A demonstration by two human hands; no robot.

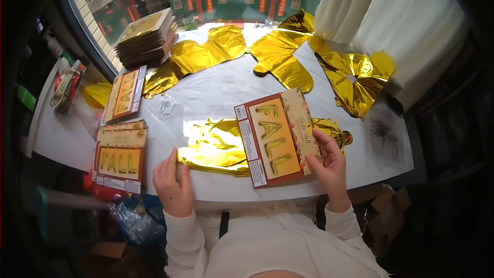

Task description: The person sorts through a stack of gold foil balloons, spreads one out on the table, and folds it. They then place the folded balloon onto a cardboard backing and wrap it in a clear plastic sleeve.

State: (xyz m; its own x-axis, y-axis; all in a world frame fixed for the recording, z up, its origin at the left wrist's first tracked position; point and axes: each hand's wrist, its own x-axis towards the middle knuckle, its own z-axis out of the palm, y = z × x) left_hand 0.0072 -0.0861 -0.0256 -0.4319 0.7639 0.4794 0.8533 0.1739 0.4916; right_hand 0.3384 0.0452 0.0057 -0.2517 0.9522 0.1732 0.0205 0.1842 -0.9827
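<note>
My right hand [329,160] grips the right side of a printed FALL balloon package card [270,139], thumb on its front. The card is tilted, and its lettering runs down toward me. It overlaps a folded gold foil balloon [213,146] on the table, hiding the foil's middle. At the foil's left end rests my left hand [174,185], palm down with fingers extended and fingertips right at its edge. Farther back lie flat gold foil balloons: one on the left [208,49], one in the middle [283,54] and one on the right [357,80].
Two groups of FALL cards lie along the table's left edge, one nearer [121,162] and one farther [123,95]. A tall stack of packages [144,36] stands at the back left. Crumpled clear plastic [166,106] lies beside the cards. A white curtain [411,25] hangs back right.
</note>
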